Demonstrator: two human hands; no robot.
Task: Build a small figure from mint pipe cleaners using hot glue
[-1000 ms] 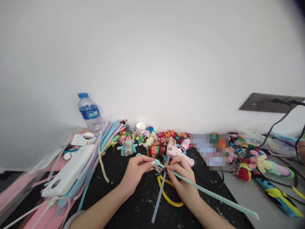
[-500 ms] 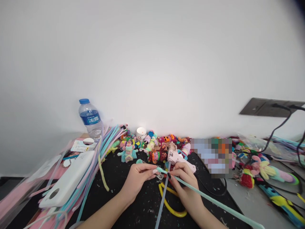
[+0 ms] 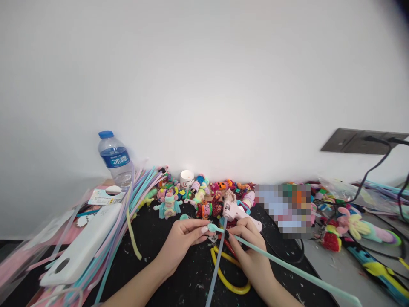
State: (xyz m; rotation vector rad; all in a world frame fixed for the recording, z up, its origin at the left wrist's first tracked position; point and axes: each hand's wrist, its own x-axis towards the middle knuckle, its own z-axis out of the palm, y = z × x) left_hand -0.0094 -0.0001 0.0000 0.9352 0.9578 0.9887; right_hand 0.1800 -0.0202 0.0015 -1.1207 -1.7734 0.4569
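My left hand (image 3: 182,239) pinches the curled tip of a long mint-green pipe cleaner (image 3: 287,266). My right hand (image 3: 249,249) grips the same pipe cleaner just to the right of that tip, fingers closed round it. The stem runs off to the lower right over the table. Both hands hover over a black mat (image 3: 166,273) littered with fluff. Under them lie a grey-blue pipe cleaner (image 3: 216,268) and yellow-handled pliers (image 3: 226,277). A pink glue gun (image 3: 238,211) lies just behind my right hand.
A water bottle (image 3: 115,160) stands at the back left beside a bundle of pastel pipe cleaners (image 3: 128,209) and a white case (image 3: 81,247). Several small pipe-cleaner figures (image 3: 198,194) line the wall. Black cables (image 3: 377,166) and more figures crowd the right side.
The view has shifted slightly. My hands stay together on the mint pipe cleaner, with its tip now curled tighter between my left fingers.
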